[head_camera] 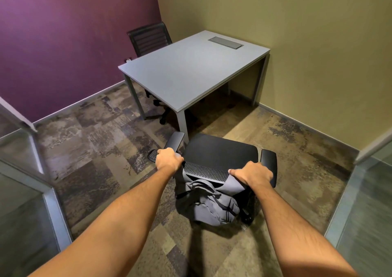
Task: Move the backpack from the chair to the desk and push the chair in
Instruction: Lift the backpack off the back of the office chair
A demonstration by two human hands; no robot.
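A black office chair with armrests stands on the carpet just in front of the grey desk, its back toward me. A grey backpack hangs over the rear of the chair's backrest, straps draped over the top edge. My left hand grips the top left corner of the backrest. My right hand grips the top right corner, resting on the grey strap fabric there. The desk top is bare apart from a metal cable hatch.
A second black chair sits tucked in at the desk's far left side, against the purple wall. A beige wall runs along the desk's right. Glass partitions with metal frames flank me on both sides.
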